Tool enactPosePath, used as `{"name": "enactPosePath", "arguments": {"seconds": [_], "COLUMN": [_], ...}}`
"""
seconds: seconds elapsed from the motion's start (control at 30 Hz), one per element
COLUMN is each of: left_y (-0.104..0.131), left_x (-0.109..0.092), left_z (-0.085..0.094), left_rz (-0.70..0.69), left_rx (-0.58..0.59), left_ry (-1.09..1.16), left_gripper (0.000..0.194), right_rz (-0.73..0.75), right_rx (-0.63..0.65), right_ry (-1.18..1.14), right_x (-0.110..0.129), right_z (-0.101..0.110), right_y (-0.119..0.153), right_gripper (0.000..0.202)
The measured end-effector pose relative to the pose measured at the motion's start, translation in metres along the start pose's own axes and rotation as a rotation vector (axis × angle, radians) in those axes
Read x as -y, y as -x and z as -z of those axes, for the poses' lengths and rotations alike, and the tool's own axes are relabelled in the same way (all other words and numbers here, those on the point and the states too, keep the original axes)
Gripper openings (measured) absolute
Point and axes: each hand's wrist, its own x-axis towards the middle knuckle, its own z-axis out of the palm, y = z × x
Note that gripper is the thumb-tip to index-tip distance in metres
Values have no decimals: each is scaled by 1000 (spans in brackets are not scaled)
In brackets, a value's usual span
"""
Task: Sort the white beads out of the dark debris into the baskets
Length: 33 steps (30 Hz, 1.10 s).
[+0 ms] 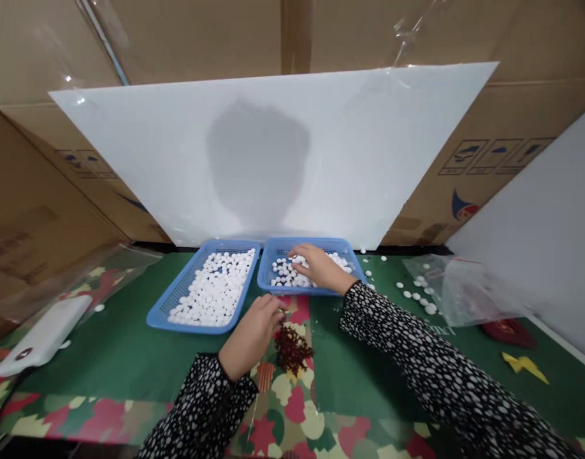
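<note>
right blue basket (302, 291): long axis left-right, beneath right hand (320, 266)

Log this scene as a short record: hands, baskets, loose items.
Left hand: fingers bent, beside a heap of small dark-red bits; contact unclear
Right hand: over the right rectangular blue plastic basket, fingers at its small round white pieces; grip unclear
Other basket: left rectangular blue plastic basket, more densely filled with similar pieces
Loose, right: scattered white pieces, clear plastic bag, yellow scrap
Far left: white oblong device
</note>
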Motion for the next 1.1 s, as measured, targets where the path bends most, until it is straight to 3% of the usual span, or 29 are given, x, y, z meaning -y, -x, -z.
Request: {"name": "enactPosePath", "arguments": {"seconds": [0.1, 0.17, 0.27, 0.33, 0.43, 0.53, 0.7, 0.83, 0.97, 1.1], "left_y": [17, 23, 22, 14, 1, -11, -24, -30, -33, -31], "left_x": [-14, -10, 20, 44, 68, 74, 77, 83, 86, 81], "left_z": [27, 55, 94, 109, 112, 102, 91, 95, 102, 112], "left_rz": [-10, 10, 134, 187, 231, 213, 265, 315, 398, 509], "left_rx": [47, -46, -137, -57, 185, 272, 190, 97, -29, -106], "left_ry": [-32, -127, -381, -540, -583, -664, -592, -478, -260, 52], "left_gripper": [24, 22, 24, 30, 44, 47, 30, 16, 12, 26], "right_rz": [-5, -62, -60, 1, 113, 130, 133, 171, 79, -98], "right_rx": [-77, -50, 75, 200, 318, 317, 284, 232, 133, -10], "right_ry": [-37, -90, -109, -24, 139, 268, 363, 318, 67, -300], "right_x": [12, 25, 50, 66, 83, 86, 78, 71, 64, 62], "right_z": [3, 0, -13, -24, -40, -53, -66, -63, -59, -57], "right_y": [27, 52, 90, 110, 124, 122, 105, 101, 101, 98], "right_gripper": [17, 25, 24, 39, 65, 54, 20, 15, 11, 20]}}
